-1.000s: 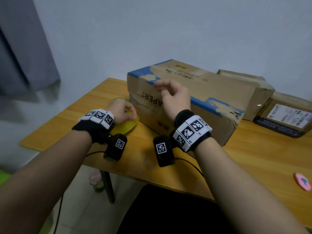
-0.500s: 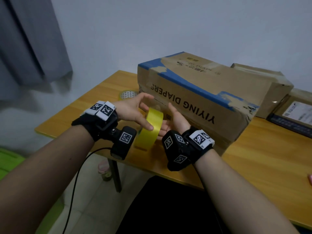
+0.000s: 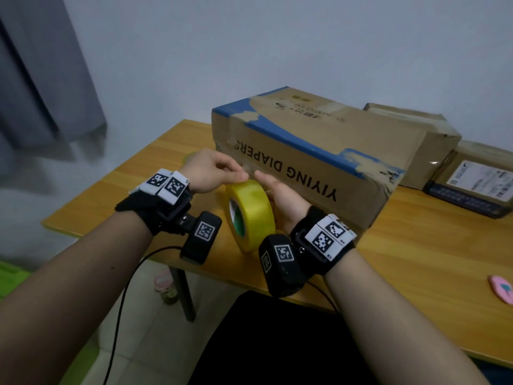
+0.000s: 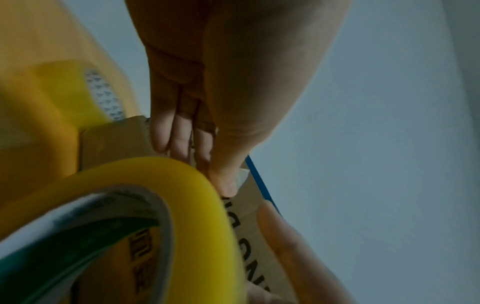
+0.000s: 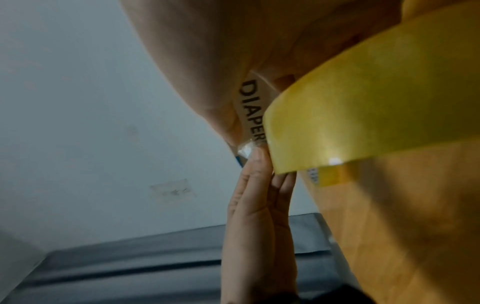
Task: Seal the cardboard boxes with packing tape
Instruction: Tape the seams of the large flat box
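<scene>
Now the right hand [image 3: 280,198] cradles the roll [image 3: 249,212], left hand [image 3: 213,173] pinching its tape end; lose it and it resticks.

Diaper box [image 3: 319,151] blocks ahead (open table [image 3: 416,259] rightward).

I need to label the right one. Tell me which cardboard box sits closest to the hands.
The large brown cardboard box with the blue stripe, printed YIYING DIAPERS. It stands right behind both hands; the other two boxes lie further right.
</scene>
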